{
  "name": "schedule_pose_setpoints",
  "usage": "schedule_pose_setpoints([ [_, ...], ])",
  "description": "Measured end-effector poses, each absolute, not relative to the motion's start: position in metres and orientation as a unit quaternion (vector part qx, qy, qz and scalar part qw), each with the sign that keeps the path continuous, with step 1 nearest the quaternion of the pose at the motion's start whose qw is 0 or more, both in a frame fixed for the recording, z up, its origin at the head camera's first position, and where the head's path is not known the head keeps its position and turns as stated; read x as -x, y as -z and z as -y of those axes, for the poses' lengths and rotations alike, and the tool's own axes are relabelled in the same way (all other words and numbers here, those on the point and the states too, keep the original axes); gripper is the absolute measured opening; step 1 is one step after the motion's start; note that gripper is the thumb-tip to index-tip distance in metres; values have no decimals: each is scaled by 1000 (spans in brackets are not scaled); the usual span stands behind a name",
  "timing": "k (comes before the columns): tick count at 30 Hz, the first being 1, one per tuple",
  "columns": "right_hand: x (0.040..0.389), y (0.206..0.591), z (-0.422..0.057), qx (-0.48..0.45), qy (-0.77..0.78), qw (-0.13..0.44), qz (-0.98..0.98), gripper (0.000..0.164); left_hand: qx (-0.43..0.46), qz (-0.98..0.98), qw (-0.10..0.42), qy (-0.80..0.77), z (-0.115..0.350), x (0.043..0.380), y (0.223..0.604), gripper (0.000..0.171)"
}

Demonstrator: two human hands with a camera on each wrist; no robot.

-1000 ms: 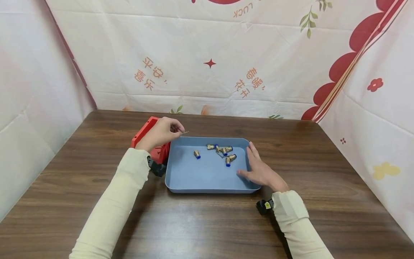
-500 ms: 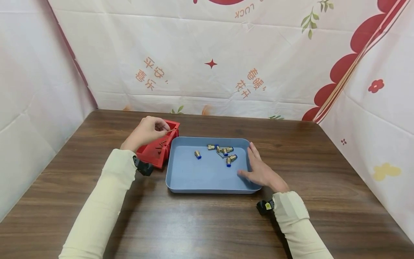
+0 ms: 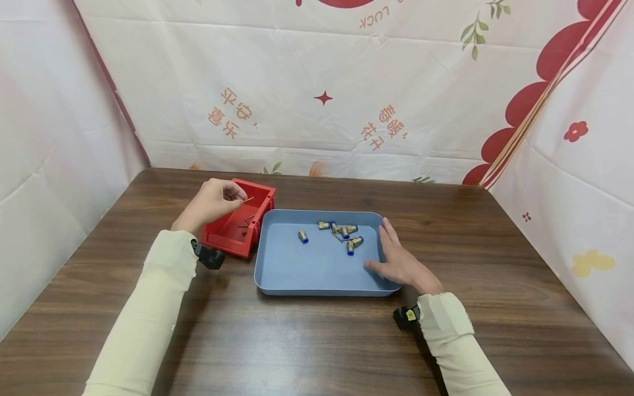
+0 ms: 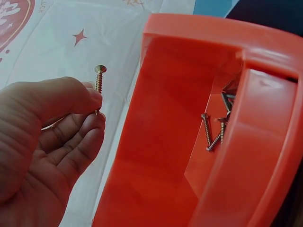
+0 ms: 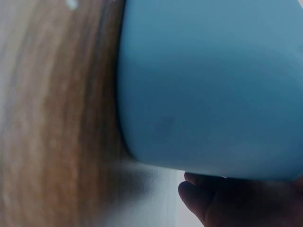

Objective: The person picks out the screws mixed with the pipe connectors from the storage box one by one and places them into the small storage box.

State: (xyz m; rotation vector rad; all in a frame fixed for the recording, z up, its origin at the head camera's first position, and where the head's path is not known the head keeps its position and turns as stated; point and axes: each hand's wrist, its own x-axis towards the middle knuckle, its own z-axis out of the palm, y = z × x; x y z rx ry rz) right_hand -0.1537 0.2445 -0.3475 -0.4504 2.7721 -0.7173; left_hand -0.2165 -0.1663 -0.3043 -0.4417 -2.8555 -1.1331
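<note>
Between thumb and fingertips my left hand (image 3: pixel 210 202) pinches a brass-coloured screw (image 4: pixel 99 85), its head pointing up in the left wrist view. That hand is over the far left part of a red bin (image 3: pixel 229 226). Several screws (image 4: pixel 208 132) lie on the bin's floor near one wall. My right hand (image 3: pixel 402 262) rests with straight fingers at the right rim of a blue-grey tray (image 3: pixel 297 275). In the tray are several brass fittings with blue ends (image 3: pixel 350 247) and, among them, a thin screw (image 3: pixel 338 237). One fitting (image 3: pixel 303 236) lies apart to the left.
The tray stands on a dark wooden table (image 3: pixel 277 341), close against the bin's right side. A white printed cloth (image 3: pixel 297 121) hangs behind the table and along both sides.
My left hand has moved left, from beside the tray's far left corner to over the red bin, still pinching the screw. The bin now shows more fully. My right hand stays at the tray.
</note>
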Motion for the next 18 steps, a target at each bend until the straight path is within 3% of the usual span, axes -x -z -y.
schedule_pose_setpoints([
  [18,153,348,-244,156,251,118,-948,89,140,920,5,367,166,218,306,22],
])
